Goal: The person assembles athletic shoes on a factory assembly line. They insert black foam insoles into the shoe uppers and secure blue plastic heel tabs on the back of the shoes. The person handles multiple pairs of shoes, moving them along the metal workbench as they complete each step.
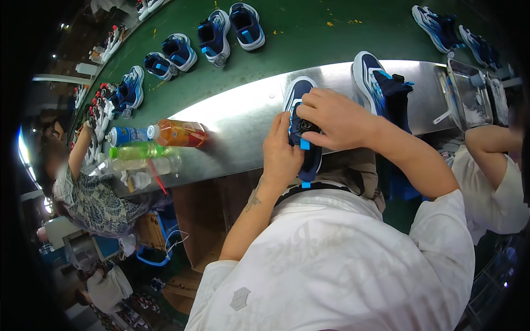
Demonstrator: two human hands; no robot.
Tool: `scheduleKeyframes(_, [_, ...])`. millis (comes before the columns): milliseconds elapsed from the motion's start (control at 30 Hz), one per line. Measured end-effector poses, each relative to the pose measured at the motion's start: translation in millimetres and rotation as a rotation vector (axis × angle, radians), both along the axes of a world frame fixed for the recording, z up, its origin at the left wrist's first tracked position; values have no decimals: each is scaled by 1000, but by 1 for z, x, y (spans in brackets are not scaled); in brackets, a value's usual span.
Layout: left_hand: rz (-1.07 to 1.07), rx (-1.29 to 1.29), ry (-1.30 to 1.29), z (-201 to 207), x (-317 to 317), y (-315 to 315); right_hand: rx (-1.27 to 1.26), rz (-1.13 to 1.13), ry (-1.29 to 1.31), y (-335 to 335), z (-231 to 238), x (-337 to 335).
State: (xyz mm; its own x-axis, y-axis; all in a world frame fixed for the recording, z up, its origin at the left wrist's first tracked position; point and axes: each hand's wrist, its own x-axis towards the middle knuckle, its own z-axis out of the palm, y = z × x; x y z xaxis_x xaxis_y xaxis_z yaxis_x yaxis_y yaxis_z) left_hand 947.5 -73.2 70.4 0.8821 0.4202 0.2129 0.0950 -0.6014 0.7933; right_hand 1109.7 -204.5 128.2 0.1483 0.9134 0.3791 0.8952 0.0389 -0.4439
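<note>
A navy sneaker (313, 158) with a white sole and light-blue tabs sits in front of me at the steel table edge, its toe pointing away. My left hand (281, 149) grips its left side, fingers along the upper. From the right, my right hand (335, 120) bends its fingers over the top of the sneaker, with the thumb beside a round black dial (303, 126). What the right fingertips touch is partly hidden under the hand. A matching sneaker (371, 83) rests to the right of my right hand, apart from it.
Several similar sneakers (214, 36) stand on the green surface (298, 33) beyond the steel strip (243, 118). At left are an orange drink bottle (179, 133), a green bottle (141, 150) and a blue can (127, 135). A metal tray (469, 94) is at right. Co-workers sit on both sides.
</note>
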Motion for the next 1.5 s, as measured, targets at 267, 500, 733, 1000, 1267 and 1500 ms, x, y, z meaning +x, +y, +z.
scheduleKeyframes(267, [-33,47,7,-2,0,2,-527,-86,61,12,10,-5])
scheduleKeyframes(500, [-26,41,-3,7,7,-3,-284,86,90,6,6,13])
scheduleKeyframes(733, [-37,67,39,-1,5,-2,-67,-31,-8,4,-5,2])
scheduleKeyframes(1000, [-21,96,45,-1,6,-7,-180,-198,136,4,-22,-6])
scheduleKeyframes(1267, [10,51,46,2,9,-15,-108,-637,155,8,-23,-47])
scheduleKeyframes(1500, [-20,92,88,-3,8,-4,-180,-488,176,-7,1,-22])
